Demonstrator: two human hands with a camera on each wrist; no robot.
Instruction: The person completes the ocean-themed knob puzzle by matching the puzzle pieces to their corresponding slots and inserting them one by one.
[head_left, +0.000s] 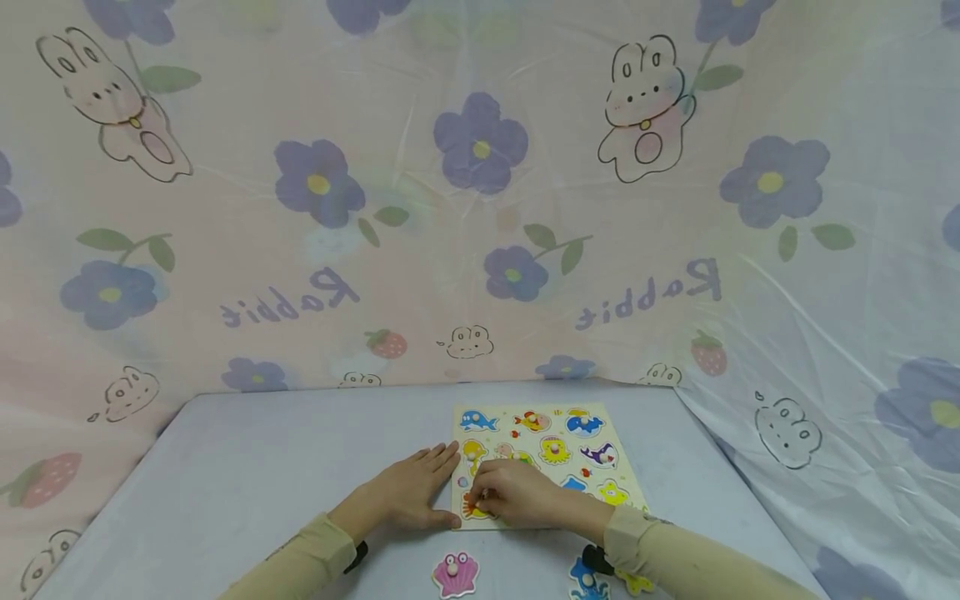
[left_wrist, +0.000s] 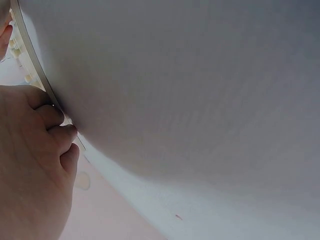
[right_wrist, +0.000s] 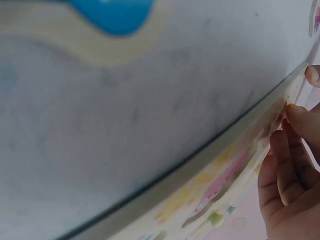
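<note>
A wooden peg puzzle board point(head_left: 543, 521) with sea animals lies on the table. At its lower left corner my right hand point(head_left: 517, 493) pinches an orange-red crab puzzle piece point(head_left: 469, 505); the fingers hide its knob. In the right wrist view the thumb and fingertips of the right hand point(right_wrist: 295, 170) meet close to the board's surface. My left hand point(head_left: 408, 490) rests along the left edge of the board, fingers extended and thumb by the lower corner. The left wrist view shows that hand point(left_wrist: 35, 160) touching the board's edge.
In front of the board lie a pink shell piece point(head_left: 456, 575), a blue piece point(head_left: 587, 581) and a yellow piece point(head_left: 636, 582) partly under the right forearm. On the board are a whale point(head_left: 477, 420), an octopus point(head_left: 555, 450) and several other animals. A patterned curtain point(head_left: 480, 233) hangs behind.
</note>
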